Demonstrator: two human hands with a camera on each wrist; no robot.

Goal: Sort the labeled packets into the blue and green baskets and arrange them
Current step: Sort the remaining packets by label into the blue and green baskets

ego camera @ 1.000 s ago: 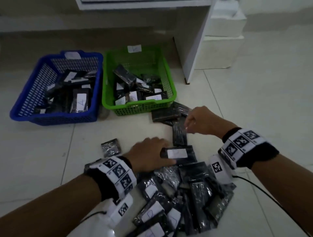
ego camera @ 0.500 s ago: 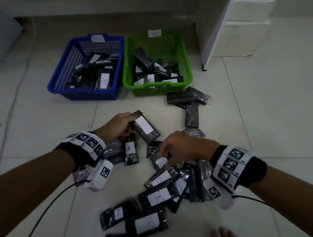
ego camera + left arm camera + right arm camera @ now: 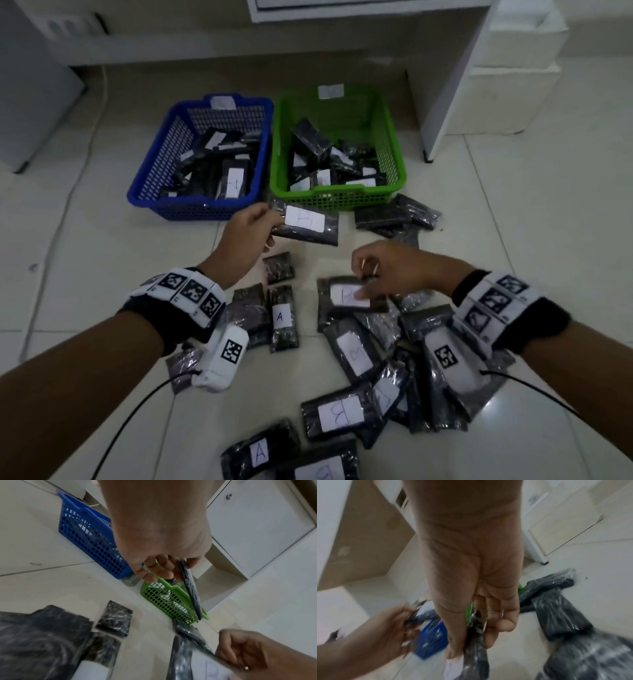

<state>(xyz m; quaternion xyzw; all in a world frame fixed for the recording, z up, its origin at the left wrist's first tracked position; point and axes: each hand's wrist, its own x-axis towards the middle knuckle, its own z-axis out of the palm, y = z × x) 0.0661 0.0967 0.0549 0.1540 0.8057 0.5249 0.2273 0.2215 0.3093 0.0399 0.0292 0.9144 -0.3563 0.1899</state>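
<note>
Near me the unsorted pile of packets (image 3: 359, 394) is still sitting on the floor; the right hand (image 3: 390, 270) is now pinching a labeled one (image 3: 349, 295) off it, while farther out the left hand (image 3: 245, 233) has lifted its B packet (image 3: 306, 224) up toward the green basket (image 3: 337, 198), right of the blue basket (image 3: 191, 205), so two drops are coming.

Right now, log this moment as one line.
left hand: holds labeled packet near green basket | right hand: pinches pile packet | blue basket: part-filled

blue basket (image 3: 161, 164), green basket (image 3: 394, 154), black white-labelled packets (image 3: 339, 414)
</note>
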